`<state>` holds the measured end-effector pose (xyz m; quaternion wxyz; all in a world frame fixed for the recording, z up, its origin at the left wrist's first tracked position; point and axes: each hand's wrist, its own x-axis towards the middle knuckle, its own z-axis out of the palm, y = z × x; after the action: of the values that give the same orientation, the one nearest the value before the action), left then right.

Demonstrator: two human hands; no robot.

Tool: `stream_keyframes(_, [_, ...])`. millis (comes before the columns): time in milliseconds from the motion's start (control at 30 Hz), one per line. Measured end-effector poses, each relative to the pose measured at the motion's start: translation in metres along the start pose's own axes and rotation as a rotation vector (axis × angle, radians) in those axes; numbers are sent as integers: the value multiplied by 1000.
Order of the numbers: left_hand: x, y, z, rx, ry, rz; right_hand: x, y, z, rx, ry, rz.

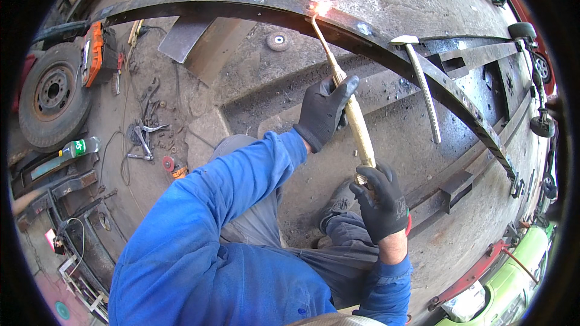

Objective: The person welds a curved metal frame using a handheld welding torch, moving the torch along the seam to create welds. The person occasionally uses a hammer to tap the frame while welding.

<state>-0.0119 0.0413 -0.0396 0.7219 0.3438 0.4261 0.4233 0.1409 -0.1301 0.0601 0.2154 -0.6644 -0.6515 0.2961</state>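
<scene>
A brass gas torch [361, 131] runs between both my gloved hands, its bent tip up against a long dark steel beam [266, 7]. Bright orange flame and glowing metal show where tip and beam meet. My left hand [323, 110], in a black glove, wraps the front of the torch handle. Around the valve end of the torch, my right hand [382, 200] is closed, also in a black glove. A hammer [421, 81] with a pale head leans across the beam to the right of the flame.
A flat steel plate [187, 35] lies under the beam. Left are a tyre [53, 90], an orange toolbox [94, 54], a plastic bottle [81, 147], an angle grinder [175, 167] and loose hand tools. A sunken pit [248, 111] lies beyond my knees; a green car panel [513, 284] stands at lower right.
</scene>
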Motion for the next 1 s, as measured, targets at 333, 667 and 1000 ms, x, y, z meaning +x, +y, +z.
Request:
stream_keyframes(333, [-2, 6, 2, 15, 9, 10, 0, -5, -1, 45, -4, 27])
stream_keyframes(667, [-1, 4, 1, 14, -3, 22, 0, -5, -2, 51, -4, 39])
stream_keyframes(1000, [2, 2, 1, 14, 10, 24, 1, -3, -2, 71, -19, 44])
